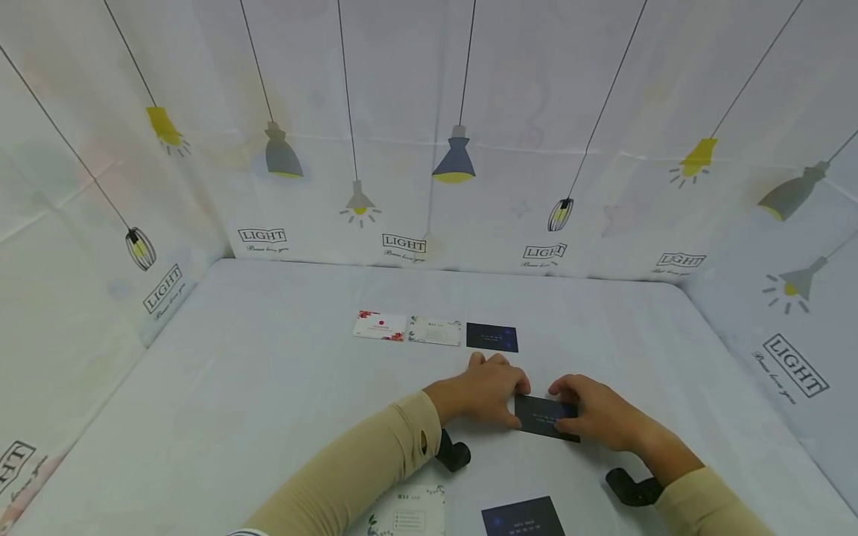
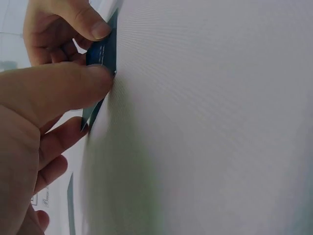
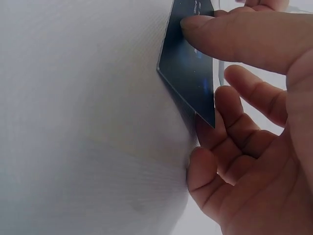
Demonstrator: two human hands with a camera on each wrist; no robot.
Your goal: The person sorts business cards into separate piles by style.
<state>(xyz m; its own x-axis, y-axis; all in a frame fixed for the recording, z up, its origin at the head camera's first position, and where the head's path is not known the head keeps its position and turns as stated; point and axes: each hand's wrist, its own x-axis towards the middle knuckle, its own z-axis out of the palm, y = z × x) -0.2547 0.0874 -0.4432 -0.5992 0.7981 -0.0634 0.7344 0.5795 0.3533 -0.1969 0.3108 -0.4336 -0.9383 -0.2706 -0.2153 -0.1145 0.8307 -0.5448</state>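
A dark navy card (image 1: 546, 417) sits low over the white table (image 1: 268, 402), held between both hands. My left hand (image 1: 518, 406) pinches its left end; the thumb (image 2: 73, 88) presses on the card (image 2: 102, 54) close to the cloth. My right hand (image 1: 561, 408) pinches the right end, with the thumb (image 3: 234, 39) on the card's face (image 3: 188, 73) and curled fingers (image 3: 230, 127) beneath. The card's lower edge seems to touch the table.
Three cards lie in a row farther back: a red-flowered white one (image 1: 380, 326), a pale leafy one (image 1: 436, 331) and a dark one (image 1: 492, 337). At the near edge lie a white leafy card (image 1: 409, 514) and a dark card (image 1: 523, 517). Printed cloth walls enclose the table.
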